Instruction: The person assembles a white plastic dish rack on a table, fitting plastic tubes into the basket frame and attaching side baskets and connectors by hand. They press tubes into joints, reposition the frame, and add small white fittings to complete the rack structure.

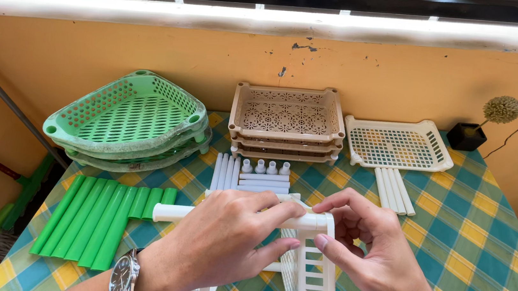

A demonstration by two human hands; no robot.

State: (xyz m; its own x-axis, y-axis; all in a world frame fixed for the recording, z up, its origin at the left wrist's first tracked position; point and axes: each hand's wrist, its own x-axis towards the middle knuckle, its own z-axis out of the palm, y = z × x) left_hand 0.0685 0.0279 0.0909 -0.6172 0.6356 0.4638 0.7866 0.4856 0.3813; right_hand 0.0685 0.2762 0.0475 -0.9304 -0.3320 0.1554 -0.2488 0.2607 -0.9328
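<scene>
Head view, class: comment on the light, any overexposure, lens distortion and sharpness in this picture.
Head view: bright daylight, the ledge atop the orange wall blown out to near white; wide-angle bend curves that ledge and tilts the edges; soft shadows under the left hand and right hand on the checked tablecloth; the white tube and green trays are sharp, without motion blur.

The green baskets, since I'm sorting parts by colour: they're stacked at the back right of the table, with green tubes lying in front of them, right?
Not quite. The head view shows the green baskets stacked at the back left of the table, not the right. The green tubes do lie in front of them.
</scene>
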